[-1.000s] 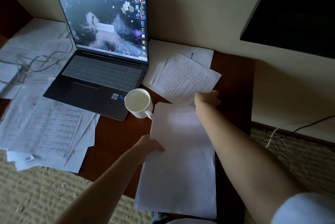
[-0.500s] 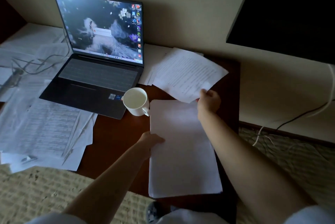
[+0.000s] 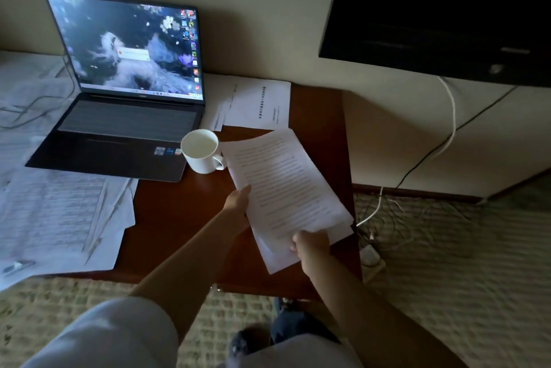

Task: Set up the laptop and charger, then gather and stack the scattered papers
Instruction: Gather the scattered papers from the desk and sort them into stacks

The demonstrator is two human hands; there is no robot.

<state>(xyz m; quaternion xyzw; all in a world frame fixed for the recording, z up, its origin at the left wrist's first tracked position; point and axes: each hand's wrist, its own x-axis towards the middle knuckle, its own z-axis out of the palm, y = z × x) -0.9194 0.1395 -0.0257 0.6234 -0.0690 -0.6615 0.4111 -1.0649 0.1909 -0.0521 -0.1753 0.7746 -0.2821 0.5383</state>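
Note:
An open laptop (image 3: 125, 117) with a lit screen sits at the back left of the dark wooden table (image 3: 179, 218). A charger cable (image 3: 32, 108) runs off its left side over loose papers. Printed sheets (image 3: 283, 182) lie on top of a paper stack at the table's right side. My right hand (image 3: 310, 244) grips their near edge. My left hand (image 3: 238, 203) holds their left edge. More papers (image 3: 259, 105) lie behind them by the wall, and a spread of sheets (image 3: 56, 212) covers the left side.
A white mug (image 3: 201, 151) stands just left of the held sheets, beside the laptop's front corner. A dark screen (image 3: 441, 12) hangs on the wall at the right. White and black cables (image 3: 447, 141) drop to a power strip (image 3: 371, 257) on the carpet.
My right hand picked up the printed sheets from behind the blank stack and brought them down onto it. The papers by the wall are now uncovered. My view shifted right.

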